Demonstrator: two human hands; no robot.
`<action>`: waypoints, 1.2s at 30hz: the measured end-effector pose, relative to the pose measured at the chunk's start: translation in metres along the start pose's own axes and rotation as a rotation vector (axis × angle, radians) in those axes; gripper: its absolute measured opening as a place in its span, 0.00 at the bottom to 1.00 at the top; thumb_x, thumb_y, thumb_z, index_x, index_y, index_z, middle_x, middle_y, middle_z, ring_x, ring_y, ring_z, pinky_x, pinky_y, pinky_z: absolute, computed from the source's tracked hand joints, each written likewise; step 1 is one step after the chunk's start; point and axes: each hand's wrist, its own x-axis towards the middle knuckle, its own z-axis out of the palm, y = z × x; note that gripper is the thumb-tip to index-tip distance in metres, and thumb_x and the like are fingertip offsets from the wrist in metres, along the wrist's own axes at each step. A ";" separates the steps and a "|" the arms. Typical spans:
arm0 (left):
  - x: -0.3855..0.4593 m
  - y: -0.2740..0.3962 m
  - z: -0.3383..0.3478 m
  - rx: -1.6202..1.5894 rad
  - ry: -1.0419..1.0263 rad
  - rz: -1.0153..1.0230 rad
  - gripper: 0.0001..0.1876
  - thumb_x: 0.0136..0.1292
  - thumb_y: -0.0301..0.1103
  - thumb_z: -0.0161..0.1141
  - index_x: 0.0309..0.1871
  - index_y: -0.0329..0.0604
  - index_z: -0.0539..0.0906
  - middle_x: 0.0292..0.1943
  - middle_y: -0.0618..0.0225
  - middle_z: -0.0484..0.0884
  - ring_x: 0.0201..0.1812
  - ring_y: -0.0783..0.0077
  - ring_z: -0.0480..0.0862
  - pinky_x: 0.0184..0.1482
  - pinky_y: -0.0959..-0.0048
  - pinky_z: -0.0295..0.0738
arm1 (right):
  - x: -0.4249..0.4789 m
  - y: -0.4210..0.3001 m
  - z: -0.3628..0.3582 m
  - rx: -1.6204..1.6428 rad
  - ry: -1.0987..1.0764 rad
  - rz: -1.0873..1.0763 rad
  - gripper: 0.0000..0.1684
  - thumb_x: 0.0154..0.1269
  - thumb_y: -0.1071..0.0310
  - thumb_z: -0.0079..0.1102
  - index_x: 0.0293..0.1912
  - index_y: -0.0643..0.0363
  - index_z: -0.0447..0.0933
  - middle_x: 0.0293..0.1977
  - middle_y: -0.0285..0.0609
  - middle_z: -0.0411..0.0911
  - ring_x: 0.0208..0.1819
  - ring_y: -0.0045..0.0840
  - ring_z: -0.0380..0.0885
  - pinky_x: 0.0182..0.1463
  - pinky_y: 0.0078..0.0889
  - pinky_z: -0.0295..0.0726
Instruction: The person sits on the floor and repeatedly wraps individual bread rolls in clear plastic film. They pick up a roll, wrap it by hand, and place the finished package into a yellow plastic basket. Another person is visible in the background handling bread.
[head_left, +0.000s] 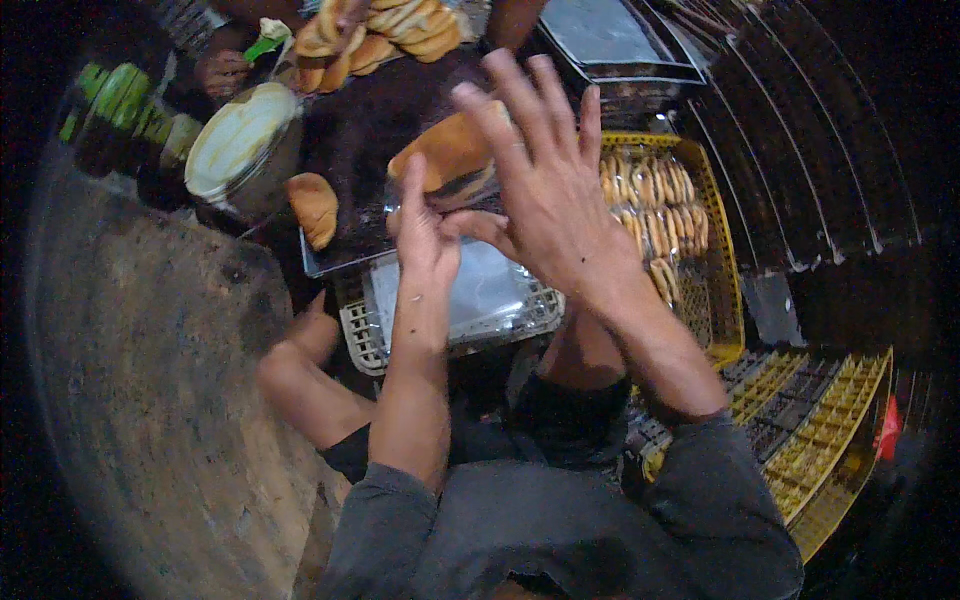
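Note:
My left hand (426, 244) holds a browned bread bun (442, 154), its thumb upright against the near side. Clear plastic glints around the bun's lower part; how far it covers the bun is hard to tell. Over the bun's right end is my right hand (551, 187), blurred, fingers spread and thumb reaching to the left hand's fingers. Beneath both hands lies a dark tray (360, 142), with a loose bun (313, 210) at its left edge. Closer to me, a stack of clear plastic bags (480, 289) rests on a white plastic basket (364, 337).
A yellow crate (724, 262) at right holds rows of bagged buns (652, 187). A tub with pale cream (244, 139) stands left. Another person's hand (223, 73) is near a green-handled spreader (264, 46); piled buns (412, 26) lie at the far side. Another yellow crate (817, 442) sits lower right.

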 end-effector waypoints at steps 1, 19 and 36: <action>-0.005 -0.004 0.024 0.117 -0.037 0.022 0.24 0.62 0.50 0.63 0.55 0.43 0.77 0.52 0.65 0.80 0.49 0.70 0.81 0.46 0.71 0.78 | -0.004 0.009 -0.009 -0.115 -0.119 -0.039 0.39 0.54 0.58 0.65 0.66 0.48 0.63 0.63 0.44 0.66 0.69 0.49 0.56 0.72 0.64 0.44; -0.010 -0.047 -0.089 1.852 -0.492 -0.588 0.25 0.60 0.54 0.63 0.25 0.36 0.85 0.17 0.66 0.82 0.16 0.73 0.82 0.22 0.75 0.73 | -0.429 0.293 0.031 -0.299 -0.229 1.295 0.31 0.58 0.52 0.60 0.56 0.61 0.71 0.49 0.54 0.77 0.55 0.45 0.73 0.64 0.43 0.64; -0.021 -0.011 -0.099 1.065 -0.403 -0.190 0.26 0.67 0.52 0.57 0.31 0.32 0.82 0.22 0.63 0.83 0.21 0.74 0.81 0.26 0.76 0.73 | -0.063 0.024 0.110 1.031 -0.650 0.641 0.11 0.63 0.68 0.61 0.40 0.66 0.76 0.33 0.43 0.79 0.37 0.22 0.80 0.39 0.27 0.80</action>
